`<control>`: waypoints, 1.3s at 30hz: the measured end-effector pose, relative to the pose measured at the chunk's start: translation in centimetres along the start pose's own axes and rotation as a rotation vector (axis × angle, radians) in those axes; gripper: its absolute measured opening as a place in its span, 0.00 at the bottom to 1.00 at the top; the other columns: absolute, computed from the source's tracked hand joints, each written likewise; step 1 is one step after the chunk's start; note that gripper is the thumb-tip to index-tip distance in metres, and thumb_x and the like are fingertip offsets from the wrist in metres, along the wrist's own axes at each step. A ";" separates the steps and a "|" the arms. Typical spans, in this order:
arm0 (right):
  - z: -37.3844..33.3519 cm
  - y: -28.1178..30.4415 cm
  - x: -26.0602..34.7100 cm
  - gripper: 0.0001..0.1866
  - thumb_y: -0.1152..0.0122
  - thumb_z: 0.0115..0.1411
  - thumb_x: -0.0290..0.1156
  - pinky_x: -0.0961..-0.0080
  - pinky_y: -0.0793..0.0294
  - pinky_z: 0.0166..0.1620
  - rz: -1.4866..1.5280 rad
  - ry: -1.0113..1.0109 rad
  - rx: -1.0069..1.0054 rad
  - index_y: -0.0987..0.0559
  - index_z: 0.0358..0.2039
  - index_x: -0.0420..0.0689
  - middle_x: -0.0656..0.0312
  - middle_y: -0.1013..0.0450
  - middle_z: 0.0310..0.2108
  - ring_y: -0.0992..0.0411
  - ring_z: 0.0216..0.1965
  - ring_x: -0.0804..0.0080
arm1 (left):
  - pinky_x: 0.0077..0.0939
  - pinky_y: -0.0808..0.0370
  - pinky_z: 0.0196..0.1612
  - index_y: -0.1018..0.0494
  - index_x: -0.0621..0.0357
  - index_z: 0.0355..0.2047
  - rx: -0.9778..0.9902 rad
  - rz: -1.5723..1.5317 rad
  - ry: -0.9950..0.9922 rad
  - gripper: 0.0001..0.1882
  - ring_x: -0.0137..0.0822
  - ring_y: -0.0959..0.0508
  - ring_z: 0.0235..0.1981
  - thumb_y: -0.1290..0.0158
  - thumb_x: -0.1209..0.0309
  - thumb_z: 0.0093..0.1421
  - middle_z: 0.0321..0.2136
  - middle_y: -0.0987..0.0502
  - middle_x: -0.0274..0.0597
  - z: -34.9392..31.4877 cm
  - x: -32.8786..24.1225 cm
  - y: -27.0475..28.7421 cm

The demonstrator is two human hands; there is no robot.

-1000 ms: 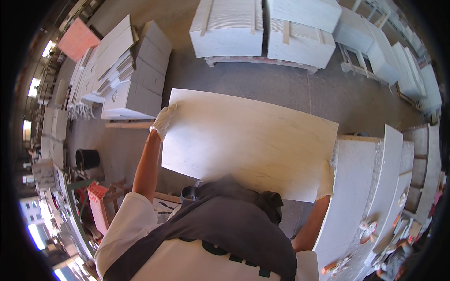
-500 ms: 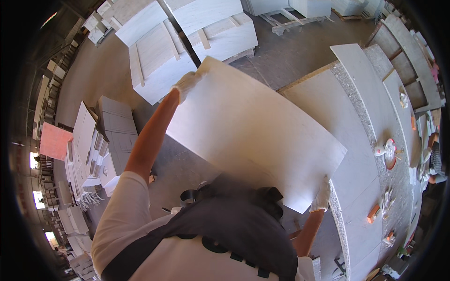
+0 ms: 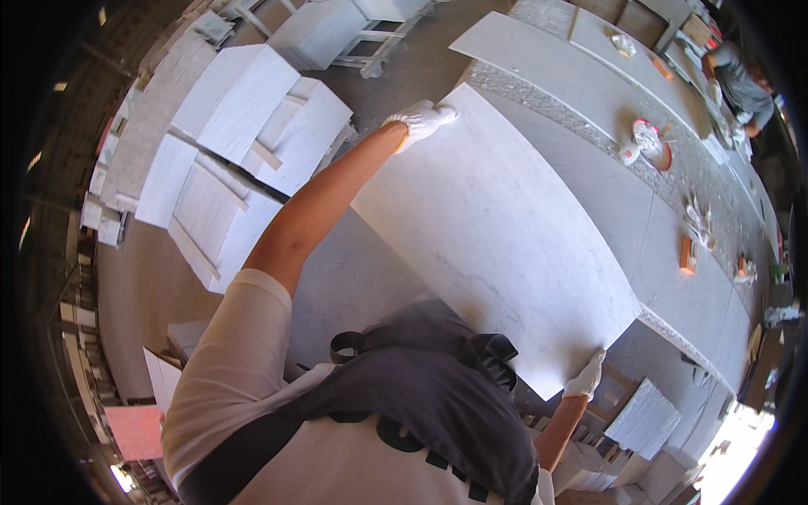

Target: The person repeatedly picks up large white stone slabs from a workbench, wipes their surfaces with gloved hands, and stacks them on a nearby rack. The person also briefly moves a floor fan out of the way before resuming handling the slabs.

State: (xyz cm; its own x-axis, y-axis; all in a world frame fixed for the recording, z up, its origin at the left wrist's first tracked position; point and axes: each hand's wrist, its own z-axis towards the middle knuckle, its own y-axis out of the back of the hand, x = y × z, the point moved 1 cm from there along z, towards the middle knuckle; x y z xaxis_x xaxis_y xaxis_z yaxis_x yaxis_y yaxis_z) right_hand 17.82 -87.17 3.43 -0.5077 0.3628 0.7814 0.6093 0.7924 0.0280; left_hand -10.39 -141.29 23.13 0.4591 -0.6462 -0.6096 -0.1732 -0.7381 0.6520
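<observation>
Two white-gloved hands are holding one pale, grey-veined slab (image 3: 505, 244) by its opposite short ends; the left hand (image 3: 423, 122) is gripping beside the far corner, its arm stretching well out, while the right hand (image 3: 584, 377) is clasping the near end, low and close to the body; both grips are closing only as far as the slab's thickness allows, though the fingers beneath are hiding from view; such a spread is presumably sharing the weight and keeping the broad face from tipping.

The slab is lying slantwise in front of the dark apron (image 3: 421, 362), overlapping the speckled work surface (image 3: 671, 189) in view; whether it is touching that surface or hanging just above, I cannot tell.

Beyond it, a red-rimmed dish (image 3: 652, 145) and an orange block (image 3: 688, 255) are sitting on the work surface, perhaps for easy reach; a co-worker (image 3: 749, 88) is bending over the far side; at left, wooden battens (image 3: 268, 156) are lying across stacked slabs (image 3: 227, 93), probably as spacers.
</observation>
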 end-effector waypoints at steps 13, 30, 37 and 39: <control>-5.7 5.0 -8.7 0.29 0.51 0.71 0.52 0.70 0.28 0.54 0.230 -0.109 -0.212 0.27 0.59 0.41 0.62 0.27 0.54 0.28 0.50 0.69 | 0.38 0.44 0.68 0.47 0.65 0.69 0.184 0.095 -0.098 0.46 0.46 0.41 0.69 0.50 0.43 0.63 0.68 0.42 0.54 4.4 -3.2 -7.2; -4.3 2.1 -6.6 0.27 0.50 0.71 0.49 0.72 0.28 0.55 0.140 -0.077 -0.099 0.26 0.59 0.39 0.63 0.26 0.53 0.28 0.50 0.71 | 0.39 0.35 0.61 0.39 0.66 0.65 0.134 0.047 -0.039 0.42 0.46 0.32 0.61 0.51 0.44 0.63 0.61 0.33 0.54 4.4 0.4 -4.2; -2.8 1.6 -6.0 0.27 0.49 0.71 0.49 0.73 0.27 0.53 0.055 -0.015 -0.060 0.26 0.58 0.40 0.64 0.25 0.51 0.27 0.48 0.73 | 0.40 0.38 0.64 0.39 0.62 0.66 0.120 0.052 -0.001 0.43 0.49 0.35 0.65 0.48 0.43 0.60 0.63 0.34 0.55 3.8 0.7 -2.7; -2.8 1.3 -5.6 0.26 0.50 0.71 0.49 0.72 0.26 0.52 0.083 -0.023 -0.030 0.25 0.57 0.40 0.63 0.25 0.49 0.26 0.47 0.72 | 0.41 0.37 0.64 0.38 0.62 0.65 0.111 0.033 0.008 0.42 0.49 0.34 0.64 0.47 0.43 0.60 0.63 0.33 0.55 4.1 1.3 -2.5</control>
State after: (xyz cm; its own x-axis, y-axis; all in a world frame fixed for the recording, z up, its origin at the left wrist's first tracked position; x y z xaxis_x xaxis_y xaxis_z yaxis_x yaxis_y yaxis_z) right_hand 23.14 -89.57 0.87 -0.4685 0.4383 0.7671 0.6675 0.7444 -0.0177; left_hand -12.97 -141.03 18.86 0.4583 -0.6690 -0.5851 -0.2837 -0.7340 0.6171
